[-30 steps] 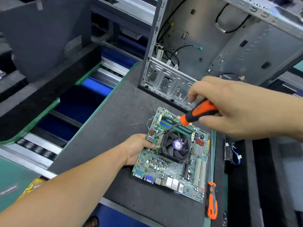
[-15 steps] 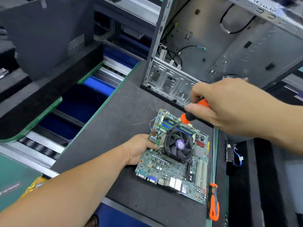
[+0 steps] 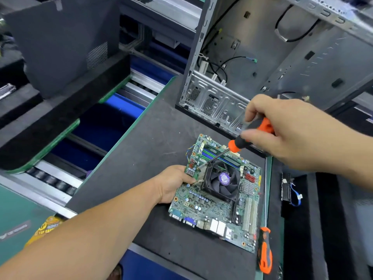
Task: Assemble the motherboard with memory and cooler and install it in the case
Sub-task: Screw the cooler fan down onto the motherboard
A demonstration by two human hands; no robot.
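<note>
A green motherboard point(image 3: 203, 205) lies flat on the dark mat point(image 3: 141, 154). A black cooler fan point(image 3: 222, 180) sits on it, and memory sticks point(image 3: 222, 156) fill the slots at its far edge. My left hand point(image 3: 171, 184) grips the board's left edge beside the cooler. My right hand point(image 3: 282, 134) holds an orange and black screwdriver point(image 3: 248, 138). Its tip rests at the cooler's far left corner. The open metal case point(image 3: 252, 63) stands just behind the board.
A second orange screwdriver point(image 3: 264, 251) lies on the mat to the right of the board. A black part with a blue cable point(image 3: 288, 188) sits further right. A roller conveyor point(image 3: 52, 178) runs along the left, with a dark panel point(image 3: 60, 43) beyond it.
My right hand has turned on the screwdriver handle, showing more of the orange grip. The left hand and the board have stayed put.
</note>
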